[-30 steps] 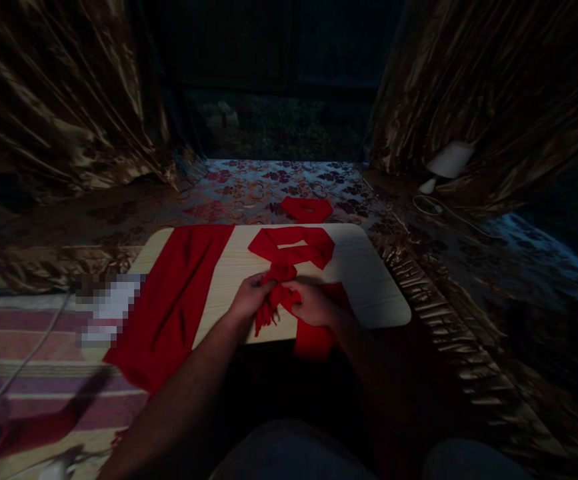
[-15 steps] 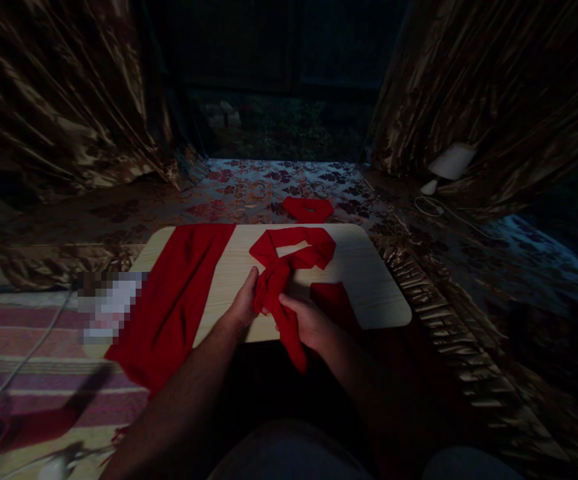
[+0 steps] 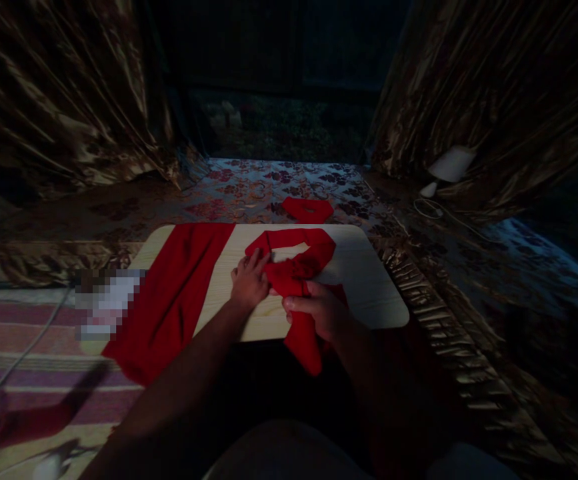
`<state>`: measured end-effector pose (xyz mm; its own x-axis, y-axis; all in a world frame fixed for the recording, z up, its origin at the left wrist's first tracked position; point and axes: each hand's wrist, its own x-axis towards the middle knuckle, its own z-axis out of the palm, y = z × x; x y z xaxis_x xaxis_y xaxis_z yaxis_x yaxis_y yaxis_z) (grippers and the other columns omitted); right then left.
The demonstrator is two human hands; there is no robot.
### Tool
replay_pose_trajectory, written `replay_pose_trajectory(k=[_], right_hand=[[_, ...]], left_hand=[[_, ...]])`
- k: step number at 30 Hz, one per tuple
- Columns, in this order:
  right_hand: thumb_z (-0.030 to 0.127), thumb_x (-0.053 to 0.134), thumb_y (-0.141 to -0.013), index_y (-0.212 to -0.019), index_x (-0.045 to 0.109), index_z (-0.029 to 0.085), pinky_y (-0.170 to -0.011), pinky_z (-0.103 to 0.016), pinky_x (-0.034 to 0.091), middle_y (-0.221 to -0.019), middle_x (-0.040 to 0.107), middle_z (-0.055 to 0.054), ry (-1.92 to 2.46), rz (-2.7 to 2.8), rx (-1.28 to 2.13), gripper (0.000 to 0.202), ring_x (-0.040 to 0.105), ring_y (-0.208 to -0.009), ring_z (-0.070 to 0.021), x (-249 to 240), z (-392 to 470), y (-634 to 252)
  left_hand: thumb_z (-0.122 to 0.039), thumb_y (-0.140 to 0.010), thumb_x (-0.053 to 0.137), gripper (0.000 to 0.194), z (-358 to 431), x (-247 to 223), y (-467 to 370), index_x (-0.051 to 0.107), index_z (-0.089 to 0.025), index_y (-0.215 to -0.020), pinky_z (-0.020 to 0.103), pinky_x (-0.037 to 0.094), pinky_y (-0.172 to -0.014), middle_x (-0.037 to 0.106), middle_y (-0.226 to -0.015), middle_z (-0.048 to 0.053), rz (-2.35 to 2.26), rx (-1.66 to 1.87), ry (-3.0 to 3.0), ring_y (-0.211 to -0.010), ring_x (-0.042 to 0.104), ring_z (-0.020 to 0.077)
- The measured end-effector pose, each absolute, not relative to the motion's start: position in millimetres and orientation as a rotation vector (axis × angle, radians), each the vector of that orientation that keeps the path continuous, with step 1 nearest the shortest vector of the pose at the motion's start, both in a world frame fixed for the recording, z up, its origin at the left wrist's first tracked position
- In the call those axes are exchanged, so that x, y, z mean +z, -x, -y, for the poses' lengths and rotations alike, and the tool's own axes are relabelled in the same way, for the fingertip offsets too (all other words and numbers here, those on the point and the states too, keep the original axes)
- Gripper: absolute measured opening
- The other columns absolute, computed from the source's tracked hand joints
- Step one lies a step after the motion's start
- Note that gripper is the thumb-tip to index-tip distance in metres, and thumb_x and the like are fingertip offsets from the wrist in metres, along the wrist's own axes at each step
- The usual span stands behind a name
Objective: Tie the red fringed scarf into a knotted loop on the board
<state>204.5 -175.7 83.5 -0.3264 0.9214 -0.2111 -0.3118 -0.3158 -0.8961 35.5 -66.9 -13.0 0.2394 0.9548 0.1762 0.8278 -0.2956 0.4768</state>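
On the light wooden board, a long red cloth strip (image 3: 293, 273) lies bent into a loop, its near end hanging over the board's edge. My right hand (image 3: 325, 312) is closed around this strip just below the loop, thumb on top. My left hand (image 3: 249, 285) rests at the loop's left side, fingers spread and bent, fingertips touching the cloth. A wide red cloth panel (image 3: 189, 280) lies flat across the board's left part. Partly behind my right hand lies another red piece of cloth (image 3: 339, 295).
The board (image 3: 379, 280) has rounded corners. Beyond it, a smaller red cloth loop (image 3: 309, 210) lies on a flowered cover (image 3: 249, 183). A white lamp (image 3: 451, 165) with a cord stands back right. A red cylindrical object (image 3: 23, 427) lies lower left on a striped cover.
My left hand has left the bunched cloth and moved up to the loop's left side. My right hand has shifted right with the strip, which now lies flatter against the loop.
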Motion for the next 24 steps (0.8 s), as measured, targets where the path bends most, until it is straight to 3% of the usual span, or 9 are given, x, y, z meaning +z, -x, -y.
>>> replay_pose_trajectory(k=[2,4,10,15,18,21,24], right_hand=[[0.034,0.079,-0.064,-0.098,0.072,0.014,-0.052,-0.024,0.039,-0.061,0.059,0.003,0.998,0.974,1.674,0.040,0.051,-0.052,-0.0100,90.9,173.8,-218.3],[0.036,0.076,-0.066,-0.100,0.069,0.016,-0.052,-0.024,0.041,-0.058,0.055,0.005,1.008,0.922,1.438,0.040,0.050,-0.051,-0.0104,98.3,166.3,-239.8],[0.040,0.069,-0.070,-0.104,0.063,0.021,-0.052,-0.024,0.043,-0.068,0.058,0.005,1.202,0.690,0.523,0.039,0.051,-0.053,-0.0113,100.0,122.5,-330.8],[0.039,0.069,-0.077,-0.094,0.071,0.017,-0.072,-0.033,0.050,-0.084,0.072,-0.008,1.993,1.460,0.451,0.027,0.067,-0.079,-0.0222,83.5,105.8,-364.3],[0.041,0.070,-0.081,-0.100,0.073,0.013,-0.082,-0.038,0.050,-0.100,0.073,-0.018,2.394,1.805,0.276,0.034,0.068,-0.094,-0.0293,73.7,107.2,-350.2],[0.040,0.066,-0.086,-0.111,0.070,0.008,-0.094,-0.042,0.046,-0.116,0.069,-0.025,2.385,1.906,-0.066,0.041,0.064,-0.111,-0.0340,61.5,108.7,-320.5],[0.041,0.061,-0.091,-0.117,0.069,0.011,-0.099,-0.036,0.044,-0.123,0.068,-0.021,2.055,2.104,0.094,0.041,0.062,-0.116,-0.0290,47.3,106.0,-287.7]], left_hand=[[-0.034,-0.093,0.047,0.063,58.7,-18.2,-32.9,0.043,-0.025,-0.155,0.066,0.022,-0.116,0.039,-0.162,0.009,-1.729,0.563,-2.299,-0.152,0.023,0.0380],[-0.035,-0.094,0.044,0.062,51.4,-24.4,-32.3,0.043,-0.022,-0.155,0.064,0.020,-0.117,0.045,-0.158,0.010,-1.743,0.561,-2.305,-0.151,0.026,0.0359],[-0.040,-0.090,0.048,0.054,44.9,-31.9,-32.1,0.058,-0.021,-0.140,0.056,0.025,-0.117,0.052,-0.153,0.010,-1.787,0.620,-2.297,-0.144,0.037,0.0346],[-0.032,-0.082,0.055,0.051,44.5,-30.1,-29.2,0.061,-0.021,-0.131,0.052,0.028,-0.116,0.056,-0.149,0.010,-1.786,0.670,-2.251,-0.141,0.041,0.0332],[-0.029,-0.080,0.056,0.050,43.4,-30.0,-28.3,0.061,-0.021,-0.129,0.051,0.030,-0.115,0.056,-0.148,0.010,-1.806,0.686,-2.227,-0.140,0.041,0.0329],[-0.029,-0.079,0.057,0.049,43.0,-29.6,-28.0,0.062,-0.020,-0.127,0.051,0.032,-0.114,0.056,-0.147,0.010,-1.814,0.684,-2.220,-0.139,0.042,0.0336],[-0.030,-0.079,0.058,0.048,43.1,-29.2,-28.0,0.062,-0.020,-0.126,0.050,0.034,-0.113,0.058,-0.145,0.010,-1.806,0.695,-2.221,-0.137,0.043,0.0343]])
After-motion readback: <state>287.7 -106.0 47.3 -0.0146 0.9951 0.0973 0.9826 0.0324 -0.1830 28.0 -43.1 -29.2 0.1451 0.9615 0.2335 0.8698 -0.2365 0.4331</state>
